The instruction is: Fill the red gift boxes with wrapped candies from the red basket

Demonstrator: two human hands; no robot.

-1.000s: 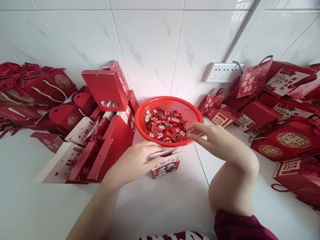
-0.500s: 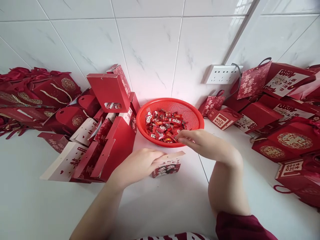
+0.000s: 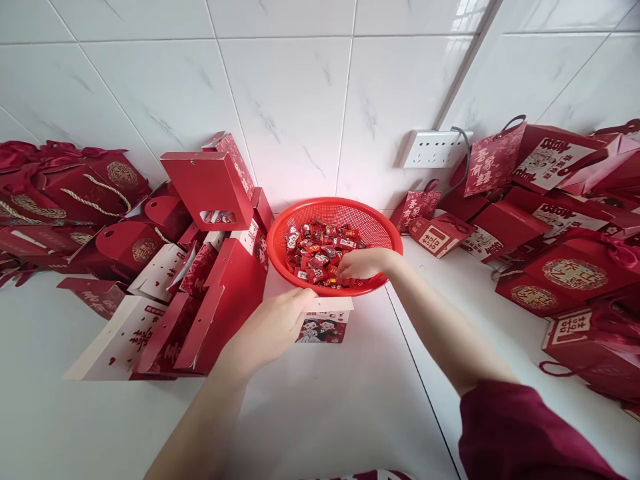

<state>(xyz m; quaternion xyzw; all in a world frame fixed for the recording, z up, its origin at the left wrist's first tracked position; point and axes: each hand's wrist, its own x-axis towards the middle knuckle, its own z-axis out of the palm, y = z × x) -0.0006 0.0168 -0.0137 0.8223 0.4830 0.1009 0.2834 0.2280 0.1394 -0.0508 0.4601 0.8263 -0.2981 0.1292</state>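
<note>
A red mesh basket [image 3: 393, 243] stands against the tiled wall with many wrapped candies [image 3: 315, 257] inside. My right hand [image 3: 364, 265] reaches over its right front rim, fingers bent down among the candies; whether they pinch one is hidden. In front of the basket stands a small box [image 3: 324, 330] with a printed couple on its front and a pale flap raised at the top. My left hand [image 3: 273, 327] is closed on the left side of this box, its fingertips at the upper edge.
Red and white open boxes [image 3: 233, 287] crowd the left, with rope-handled red bags [image 3: 95, 183] behind them. More red gift boxes [image 3: 575, 273] are piled at the right. A white power strip [image 3: 434, 150] is on the wall.
My right hand has moved from the basket's front right rim further in, down onto the candies. The small box now faces more squarely forward, still at my left hand. The view has shifted slightly.
</note>
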